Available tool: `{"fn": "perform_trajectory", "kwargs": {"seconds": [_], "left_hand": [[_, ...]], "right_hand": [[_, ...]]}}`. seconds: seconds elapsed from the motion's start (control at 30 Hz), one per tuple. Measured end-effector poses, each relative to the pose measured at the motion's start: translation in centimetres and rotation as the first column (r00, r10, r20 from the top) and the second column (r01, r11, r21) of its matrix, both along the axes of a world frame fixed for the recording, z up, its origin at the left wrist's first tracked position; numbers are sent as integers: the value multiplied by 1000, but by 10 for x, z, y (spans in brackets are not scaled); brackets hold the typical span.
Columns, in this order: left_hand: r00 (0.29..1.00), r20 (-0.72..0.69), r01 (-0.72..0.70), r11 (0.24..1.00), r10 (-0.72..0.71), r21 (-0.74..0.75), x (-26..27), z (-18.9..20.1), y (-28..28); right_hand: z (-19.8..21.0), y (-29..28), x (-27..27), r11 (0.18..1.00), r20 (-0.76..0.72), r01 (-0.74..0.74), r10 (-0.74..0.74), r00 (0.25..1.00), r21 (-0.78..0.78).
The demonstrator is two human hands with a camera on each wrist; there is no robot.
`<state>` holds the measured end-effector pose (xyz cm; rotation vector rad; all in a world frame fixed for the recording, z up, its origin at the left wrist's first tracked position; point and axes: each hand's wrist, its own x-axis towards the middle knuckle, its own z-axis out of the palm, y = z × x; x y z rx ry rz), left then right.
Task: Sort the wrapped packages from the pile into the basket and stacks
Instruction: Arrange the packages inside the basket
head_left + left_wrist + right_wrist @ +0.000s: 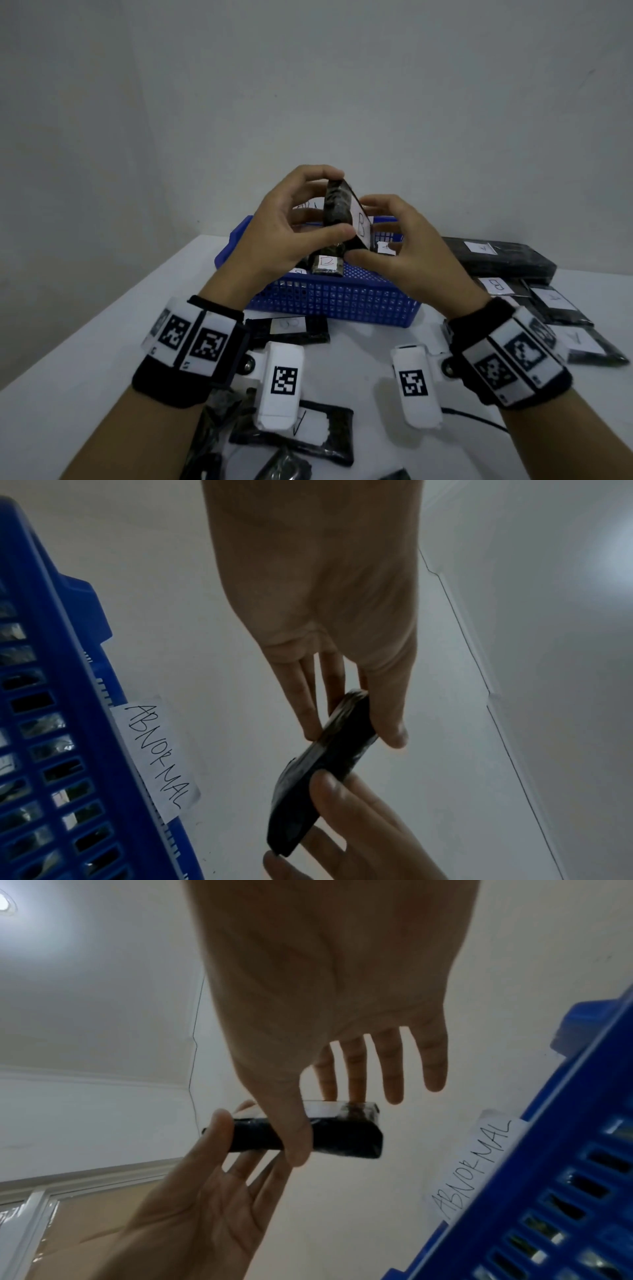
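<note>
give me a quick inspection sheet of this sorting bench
surface: white table, packages scattered near and right
job's things: black wrapped package, label B, held above blue basket tagged ABNORMAL; labelled packages inside; A and B packages lie right
clutter: nothing seen
grippers: left hand and right hand both pinch the package
cables: black cable near right wrist
surroundings: plain white walls

Bare white-walled sorting room: white table (85, 342), blue basket (342, 301) labelled "ABNORMAL" (156, 756).
</note>
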<state>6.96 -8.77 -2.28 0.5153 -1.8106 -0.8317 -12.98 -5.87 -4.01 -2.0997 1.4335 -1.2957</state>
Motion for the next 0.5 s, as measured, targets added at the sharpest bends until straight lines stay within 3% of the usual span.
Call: {"fn": "perform_trajectory", "kwargs": {"seconds": [0.17,0.5], "left_hand": [[999,-41,-25,999,24,-37,0,-1,0],[998,-38,-42,999,43,23,7,2,-2]], "right_hand": [[-1,-1,-2,996,87,-52,45,995,77],[3,-2,-8,1000,85,9,-10,996,12]]}}
